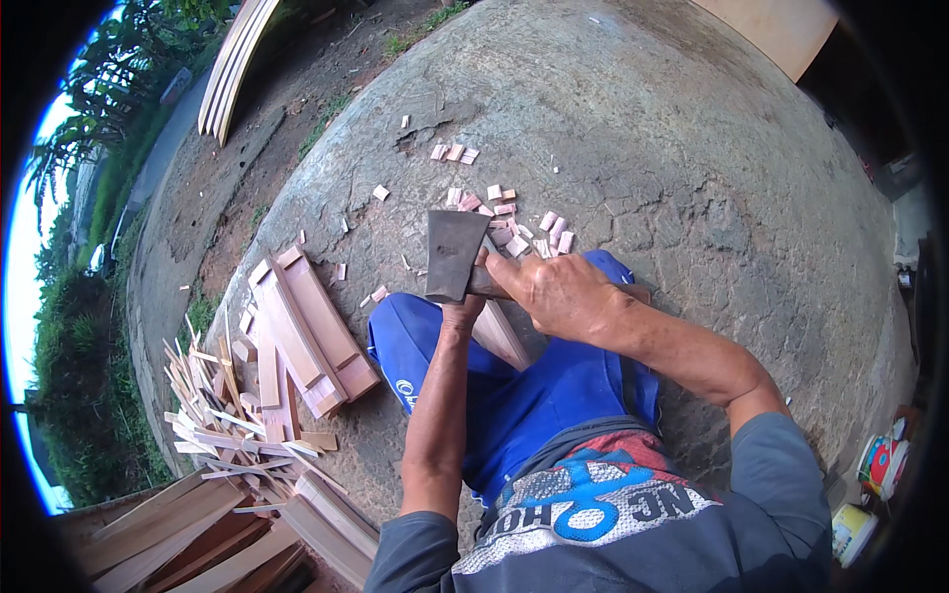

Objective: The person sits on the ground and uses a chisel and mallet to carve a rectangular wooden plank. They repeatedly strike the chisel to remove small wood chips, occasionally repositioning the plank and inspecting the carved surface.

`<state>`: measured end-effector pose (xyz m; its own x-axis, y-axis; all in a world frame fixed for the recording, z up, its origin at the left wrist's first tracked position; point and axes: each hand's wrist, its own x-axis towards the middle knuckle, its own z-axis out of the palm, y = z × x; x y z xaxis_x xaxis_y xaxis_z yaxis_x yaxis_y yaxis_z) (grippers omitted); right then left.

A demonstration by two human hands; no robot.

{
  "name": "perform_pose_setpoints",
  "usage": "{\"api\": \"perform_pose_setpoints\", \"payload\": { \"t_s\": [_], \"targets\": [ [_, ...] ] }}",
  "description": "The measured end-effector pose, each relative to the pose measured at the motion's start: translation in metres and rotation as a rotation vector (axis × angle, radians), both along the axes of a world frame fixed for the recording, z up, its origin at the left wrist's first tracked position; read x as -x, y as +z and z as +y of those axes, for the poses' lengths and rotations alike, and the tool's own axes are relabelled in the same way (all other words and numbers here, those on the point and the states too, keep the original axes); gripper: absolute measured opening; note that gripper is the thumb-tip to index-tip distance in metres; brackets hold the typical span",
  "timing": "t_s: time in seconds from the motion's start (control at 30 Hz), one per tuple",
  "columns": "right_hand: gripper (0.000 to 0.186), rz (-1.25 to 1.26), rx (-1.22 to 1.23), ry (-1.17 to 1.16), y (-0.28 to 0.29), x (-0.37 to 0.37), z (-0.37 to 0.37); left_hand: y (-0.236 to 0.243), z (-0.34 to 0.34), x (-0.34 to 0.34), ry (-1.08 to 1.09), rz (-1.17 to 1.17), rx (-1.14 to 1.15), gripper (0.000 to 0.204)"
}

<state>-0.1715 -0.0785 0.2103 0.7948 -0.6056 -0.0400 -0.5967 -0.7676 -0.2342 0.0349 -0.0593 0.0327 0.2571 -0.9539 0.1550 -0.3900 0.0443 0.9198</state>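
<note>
My right hand (559,292) is closed round the handle of an axe, whose dark metal head (453,255) is tilted over my left wrist. My left hand (465,308) is mostly hidden behind that head, so I cannot make out its grip. A pale wooden board (502,336) lies beneath the hands, between my blue-trousered legs (583,385). Small pinkish wood blocks (557,225) are scattered on the concrete just beyond the axe. To the left of my legs lie longer planks with crosspieces (311,331).
Loose offcuts (227,425) are heaped at the left, with longer boards (173,534) at lower left. Curved strips (227,69) stand at the upper left beside a dirt edge. Containers (880,455) sit at the right rim, and a pale panel (771,25) at the top right.
</note>
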Motion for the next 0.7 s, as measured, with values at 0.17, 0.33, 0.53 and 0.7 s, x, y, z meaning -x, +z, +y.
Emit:
{"api": "perform_pose_setpoints", "payload": {
  "t_s": [0.17, 0.33, 0.53, 0.7],
  "targets": [
    [0.056, -0.246, -0.276, -0.143, -0.026, 0.013, 0.002, 0.006, -0.009, 0.001, -0.067, -0.187, 0.29, 0.015],
    [0.055, -0.623, -0.43, -0.346, -0.054, 0.018, 0.024, 0.011, -0.053, -0.012, 0.269, 0.476, 0.097, 0.031],
    [0.051, -0.839, -0.498, -0.483, -0.061, 0.044, 0.033, 0.113, -0.058, 0.008, 0.308, 0.7, 0.314, 0.036],
    [0.059, -0.882, -0.269, -0.366, -0.048, 0.039, -0.005, 0.157, -0.039, 0.077, -0.054, 0.978, 0.168, 0.044]
  ]
}}
